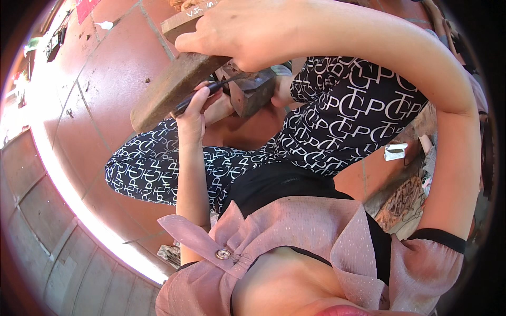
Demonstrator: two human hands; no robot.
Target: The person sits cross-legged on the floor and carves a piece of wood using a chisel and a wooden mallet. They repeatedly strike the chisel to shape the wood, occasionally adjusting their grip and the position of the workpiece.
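the left hand (192,116) is closed around a dark-handled tool (215,87), its tip at or over the dark block (254,100) just right of that grip; tooling the block seems in hand, calling next for a steady tip. the left forearm (192,174) stands upright below; above, the right hand (226,39) curls over a wooden bar (171,89), its hold hidden.

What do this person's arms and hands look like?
The left hand and the right hand wear no gloves, and no rings or watch can be seen. The right upper arm has a short, dusty-pink cloth sleeve, edged with a black cloth band. Both forearms are bare; less of the left sleeve shows.
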